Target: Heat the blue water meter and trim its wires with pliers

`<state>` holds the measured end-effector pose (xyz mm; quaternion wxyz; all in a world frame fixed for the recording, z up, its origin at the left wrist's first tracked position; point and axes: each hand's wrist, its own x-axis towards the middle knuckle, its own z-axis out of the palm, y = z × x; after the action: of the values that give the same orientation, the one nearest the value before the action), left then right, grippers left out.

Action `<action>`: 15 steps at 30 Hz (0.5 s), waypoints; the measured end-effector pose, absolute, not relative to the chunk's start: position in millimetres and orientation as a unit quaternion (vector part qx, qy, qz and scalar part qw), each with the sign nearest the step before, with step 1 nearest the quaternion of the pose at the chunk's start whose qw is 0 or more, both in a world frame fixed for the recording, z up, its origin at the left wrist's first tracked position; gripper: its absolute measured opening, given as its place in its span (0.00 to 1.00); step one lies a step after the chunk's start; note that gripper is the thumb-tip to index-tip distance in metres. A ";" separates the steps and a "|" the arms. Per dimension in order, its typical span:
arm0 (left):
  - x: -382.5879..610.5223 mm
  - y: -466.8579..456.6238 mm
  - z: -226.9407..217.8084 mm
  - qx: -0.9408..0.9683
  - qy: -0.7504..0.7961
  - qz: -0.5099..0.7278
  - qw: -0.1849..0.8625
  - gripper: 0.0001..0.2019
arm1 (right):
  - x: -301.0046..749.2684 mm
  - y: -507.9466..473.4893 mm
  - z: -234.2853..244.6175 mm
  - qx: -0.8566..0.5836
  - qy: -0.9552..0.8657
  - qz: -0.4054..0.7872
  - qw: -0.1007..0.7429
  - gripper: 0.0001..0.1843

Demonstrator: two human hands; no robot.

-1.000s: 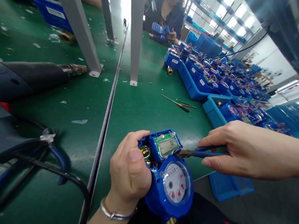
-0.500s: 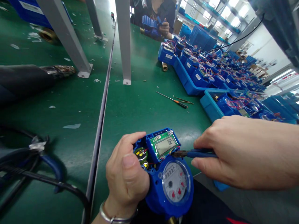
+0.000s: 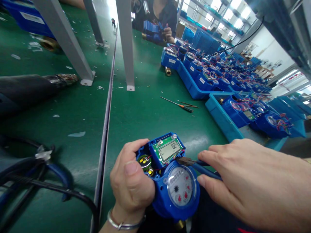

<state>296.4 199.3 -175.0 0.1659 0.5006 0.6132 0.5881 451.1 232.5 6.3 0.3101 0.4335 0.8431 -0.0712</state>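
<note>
A blue water meter (image 3: 157, 200) is gripped from its left side by my left hand (image 3: 132, 178), which wears a silver bangle. The meter's round dial (image 3: 180, 187) faces up, with a glass cover over red pointers. Above the dial, a green circuit board with an LCD screen (image 3: 168, 150) sits in the open housing. Beside it lies a round board with yellow parts (image 3: 145, 162), partly behind my thumb. My right hand (image 3: 238, 174) is closed around blue-handled pliers (image 3: 202, 168). Their jaws touch the housing's lower right edge by thin wires; what they pinch, if anything, is too small to tell.
Blue trays (image 3: 222, 119) full of wired meters line the right. An orange-and-black screwdriver (image 3: 182, 106) and tweezers (image 3: 188, 104) lie on the green bench (image 3: 138, 116). Grey posts (image 3: 125, 48), a black-handled tool (image 3: 31, 89) and cables (image 3: 60, 187) occupy the left. A person (image 3: 155, 19) holds another meter opposite.
My right hand has lowered and its fingers have shifted on the pliers, whose handles look spread further apart. The jaws stay by the housing edge. The whole view has shifted slightly.
</note>
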 end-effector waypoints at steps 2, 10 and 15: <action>297.6 198.6 -173.2 0.487 0.622 0.591 0.166 0.23 | 451.5 229.8 4.9 0.443 0.842 -0.074 0.299 0.15; 294.6 197.1 -175.6 0.493 0.605 0.603 0.163 0.25 | 462.6 218.1 -18.8 0.485 0.858 -0.019 0.171 0.18; 292.2 198.4 -178.3 0.499 0.599 0.605 0.161 0.24 | 466.4 211.8 -23.8 0.478 0.866 -0.015 0.147 0.17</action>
<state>292.2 198.4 -178.3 0.1605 0.4994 0.5992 0.6048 466.4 211.8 -23.8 0.1465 0.4781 0.8658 -0.0151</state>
